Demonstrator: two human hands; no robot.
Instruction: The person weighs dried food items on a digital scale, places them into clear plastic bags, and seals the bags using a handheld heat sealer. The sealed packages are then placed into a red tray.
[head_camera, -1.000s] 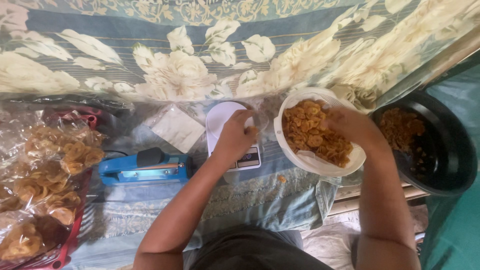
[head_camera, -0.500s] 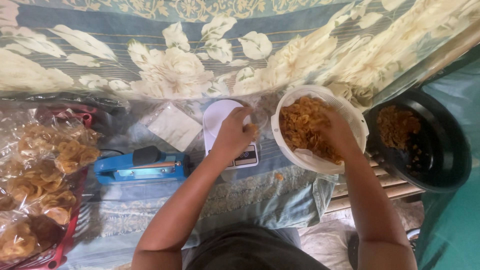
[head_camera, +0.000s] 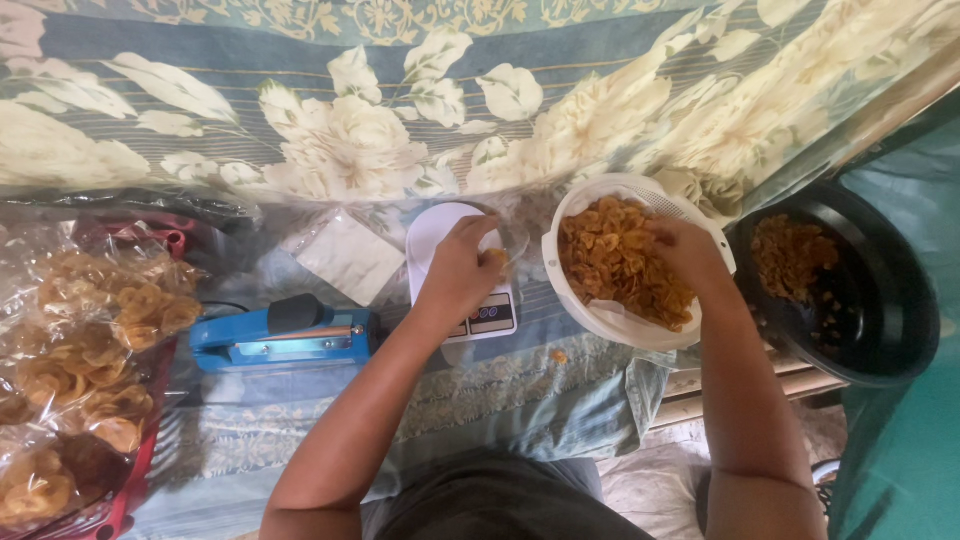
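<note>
Chips (head_camera: 620, 262): golden fried chips fill the white basket (head_camera: 590, 318), which sits on the flowered cloth (head_camera: 330, 130).
Right hand (head_camera: 688, 255): it is down in the white basket, fingers curled into the chips. I cannot tell if it has grabbed any.
Left hand (head_camera: 460, 270): it rests over the small white scale (head_camera: 450, 250), fingers bent around a clear bag (head_camera: 510, 235) with a chip in it.
Just beside: a blue bag sealer (head_camera: 285, 335) lies left of the scale.
Right side: a black bowl (head_camera: 880, 300) holds more chips.
Far left: a red basket (head_camera: 130, 480) holds packed bags of chips (head_camera: 90, 330).
</note>
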